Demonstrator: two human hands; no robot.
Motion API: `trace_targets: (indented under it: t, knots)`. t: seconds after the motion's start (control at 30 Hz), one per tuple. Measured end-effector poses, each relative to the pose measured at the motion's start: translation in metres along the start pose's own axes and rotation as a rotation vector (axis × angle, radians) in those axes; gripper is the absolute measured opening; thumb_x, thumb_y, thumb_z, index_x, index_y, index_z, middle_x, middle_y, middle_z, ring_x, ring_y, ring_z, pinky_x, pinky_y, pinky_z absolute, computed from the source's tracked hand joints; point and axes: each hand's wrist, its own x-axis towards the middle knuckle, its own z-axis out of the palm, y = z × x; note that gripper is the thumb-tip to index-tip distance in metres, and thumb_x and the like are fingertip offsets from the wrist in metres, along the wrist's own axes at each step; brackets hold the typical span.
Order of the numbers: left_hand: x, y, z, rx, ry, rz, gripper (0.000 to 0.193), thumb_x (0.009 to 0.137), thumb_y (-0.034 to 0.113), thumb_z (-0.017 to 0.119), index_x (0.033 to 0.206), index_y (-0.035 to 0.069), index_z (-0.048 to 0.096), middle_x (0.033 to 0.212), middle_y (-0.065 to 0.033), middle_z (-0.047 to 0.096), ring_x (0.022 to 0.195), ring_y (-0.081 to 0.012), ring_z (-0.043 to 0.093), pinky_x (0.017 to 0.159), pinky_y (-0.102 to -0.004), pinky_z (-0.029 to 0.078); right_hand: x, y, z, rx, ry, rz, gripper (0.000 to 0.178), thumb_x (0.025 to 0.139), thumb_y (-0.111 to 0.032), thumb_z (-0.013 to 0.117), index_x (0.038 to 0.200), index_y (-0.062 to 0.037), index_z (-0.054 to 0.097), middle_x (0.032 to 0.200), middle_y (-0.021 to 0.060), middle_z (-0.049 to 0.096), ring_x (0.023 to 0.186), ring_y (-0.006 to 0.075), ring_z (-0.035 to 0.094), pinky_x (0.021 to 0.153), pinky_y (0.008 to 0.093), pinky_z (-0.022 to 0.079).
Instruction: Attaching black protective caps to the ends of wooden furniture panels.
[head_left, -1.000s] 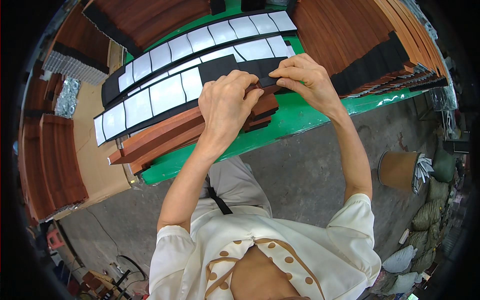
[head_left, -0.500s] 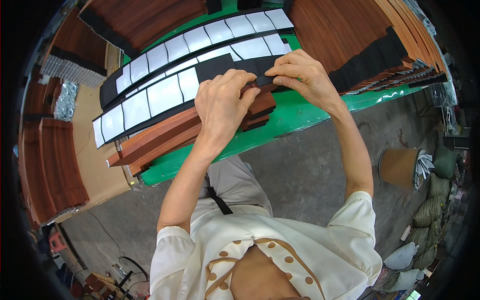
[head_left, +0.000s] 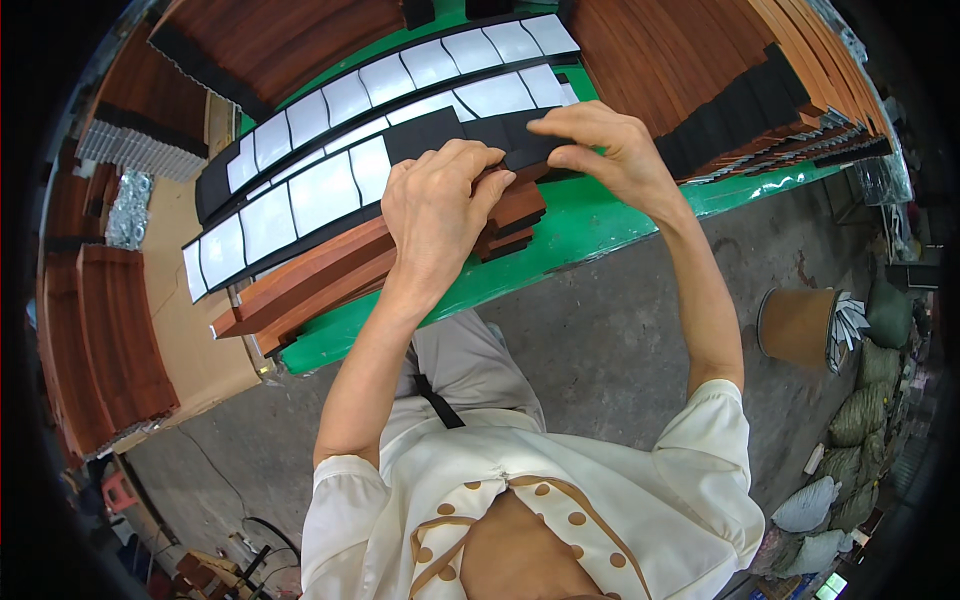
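Observation:
My left hand is closed in a pinch at the end of a reddish-brown wooden board; its fingertips partly hide the edge there. A flat black piece lies over that end. My right hand is open, thumb and forefinger apart, with the forefinger at the black piece's far right edge. Left of the hands run black strips with white backing panels. A larger black sheet lies just beyond my left knuckles. More wooden boards are stacked below the strips.
Stacks of brown boards with black ends stand at the right and far side of the green-covered table. Other boards lie on a tan surface at the left. A brown bin with white scraps stands on the floor.
My right thumb and forefinger have parted from their pinch on the black piece. My left hand has shifted slightly left and stays closed at the board's end.

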Motion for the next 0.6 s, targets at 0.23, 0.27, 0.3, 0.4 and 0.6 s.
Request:
trace_targets:
  t: [0.23,0.27,0.3,0.4,0.6]
  knots:
    - [0.000,0.002,-0.001,0.011,0.012,0.008,0.018,0.074,0.023,0.072,0.085,0.009,0.069,0.086,0.0008,0.067,0.066,-0.0156,0.060,0.066,-0.0285,0.040,-0.011,0.010,-0.005,0.131,-0.012,0.177,0.020,0.080,-0.012,0.067,0.099,-0.0042,0.068,0.099,0.0058,0.065,0.094,0.0179,0.060,0.080,0.0291,0.048]
    - [0.000,0.003,0.000,0.011,0.012,0.010,0.018,0.074,0.023,0.072,0.085,0.009,0.069,0.086,0.0008,0.067,0.066,-0.0156,0.060,0.066,-0.0285,0.040,-0.010,0.010,-0.004,0.127,0.013,0.162,0.019,0.080,-0.013,0.067,0.097,-0.0041,0.068,0.096,0.0057,0.066,0.090,0.0186,0.061,0.077,0.0296,0.048]
    - [0.001,0.004,0.000,-0.003,0.031,0.013,0.016,0.073,0.021,0.071,0.083,0.009,0.068,0.081,0.0015,0.066,0.066,-0.0158,0.059,0.065,-0.0293,0.040,-0.010,0.010,-0.003,0.124,0.037,0.147,0.018,0.080,-0.014,0.067,0.095,-0.0040,0.068,0.093,0.0056,0.067,0.086,0.0194,0.062,0.073,0.0302,0.049]
    - [0.001,0.003,0.003,-0.016,0.050,0.014,0.014,0.073,0.020,0.071,0.081,0.009,0.068,0.076,0.0021,0.065,0.065,-0.0161,0.058,0.065,-0.0301,0.039,-0.010,0.008,-0.003,0.136,0.050,0.175,0.018,0.080,-0.014,0.067,0.094,-0.0037,0.068,0.091,0.0052,0.067,0.085,0.0191,0.062,0.073,0.0300,0.049]
    - [0.002,0.004,0.002,0.005,0.044,0.033,0.015,0.073,0.018,0.071,0.087,0.012,0.068,0.077,0.0020,0.064,0.065,-0.0155,0.057,0.063,-0.0295,0.040,-0.014,0.006,0.001,0.180,0.061,0.232,0.018,0.082,-0.013,0.065,0.097,-0.0042,0.067,0.093,0.0051,0.066,0.084,0.0177,0.062,0.073,0.0276,0.047]
